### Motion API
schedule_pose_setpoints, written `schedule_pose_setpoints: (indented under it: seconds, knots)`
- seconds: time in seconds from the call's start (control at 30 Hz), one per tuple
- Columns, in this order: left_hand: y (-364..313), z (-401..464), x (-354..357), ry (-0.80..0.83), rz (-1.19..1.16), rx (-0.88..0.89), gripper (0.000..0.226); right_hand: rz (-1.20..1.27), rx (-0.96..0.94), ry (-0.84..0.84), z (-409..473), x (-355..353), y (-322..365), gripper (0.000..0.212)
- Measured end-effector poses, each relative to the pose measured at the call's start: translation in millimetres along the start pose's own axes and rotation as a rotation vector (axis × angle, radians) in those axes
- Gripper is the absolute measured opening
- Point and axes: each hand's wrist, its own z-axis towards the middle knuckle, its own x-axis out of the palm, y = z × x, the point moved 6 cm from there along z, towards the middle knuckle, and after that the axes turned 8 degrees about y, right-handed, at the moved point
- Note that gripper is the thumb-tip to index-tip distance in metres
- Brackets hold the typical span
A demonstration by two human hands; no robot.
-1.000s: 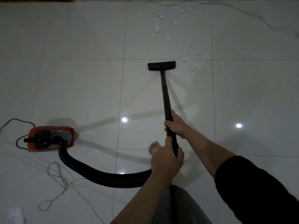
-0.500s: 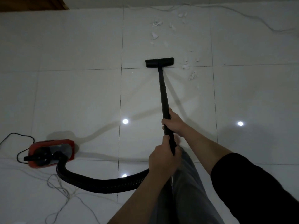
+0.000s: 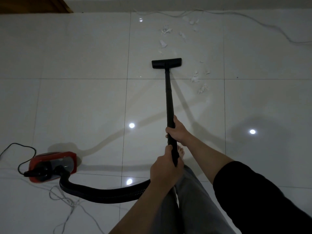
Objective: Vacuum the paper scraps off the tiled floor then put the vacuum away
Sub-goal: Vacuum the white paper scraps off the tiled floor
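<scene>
Thin white cord point(image 3: 263, 25) along far wall; wooden corner point(image 3: 33, 5) top left.

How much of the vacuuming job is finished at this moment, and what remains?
Done: little that shows; no scraps lie on the tiles near the person's feet. In hand: the left hand and right hand grip the wand, its floor head flat on the tile. Left: paper scraps lie beside and beyond the head, and the red vacuum body is not yet put away.
</scene>
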Motion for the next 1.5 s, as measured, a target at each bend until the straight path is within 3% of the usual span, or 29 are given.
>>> schedule_pose_setpoints:
  seconds: [0.43, 1.5]
  knots:
    - [-8, 50, -28, -0.068, -0.004, -0.02, 0.038, -0.002, 0.007, 0.006, 44, -18, 38, 0.077]
    - [-29, 189, -164, 0.009, 0.039, 0.057, 0.041, 0.051, -0.007, -0.112, 162, -48, 181, 0.069]
